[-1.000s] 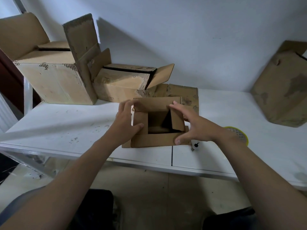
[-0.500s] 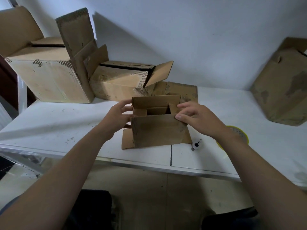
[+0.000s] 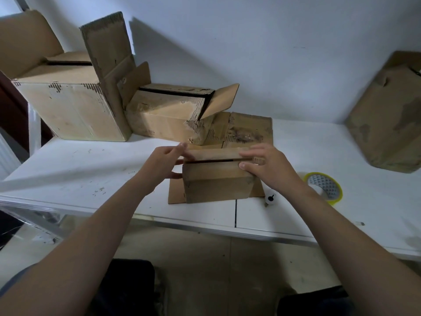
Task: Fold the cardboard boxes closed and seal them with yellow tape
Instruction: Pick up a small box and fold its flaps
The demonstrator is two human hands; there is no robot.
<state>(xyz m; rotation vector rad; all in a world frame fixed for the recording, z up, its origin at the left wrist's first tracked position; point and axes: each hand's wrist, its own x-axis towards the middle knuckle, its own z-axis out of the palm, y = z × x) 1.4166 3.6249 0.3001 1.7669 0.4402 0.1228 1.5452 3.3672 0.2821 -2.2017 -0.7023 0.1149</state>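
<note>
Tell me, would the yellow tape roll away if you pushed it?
Probably not: the yellow tape roll lies flat on the white table, so it would likely slide. Stood on edge, its round shape could roll.

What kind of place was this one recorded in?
Probably a makeshift packing or storage corner: worn, open cardboard boxes stand on a plain white table against a bare wall, and a roll of yellow tape lies beside the small box being closed.
</note>
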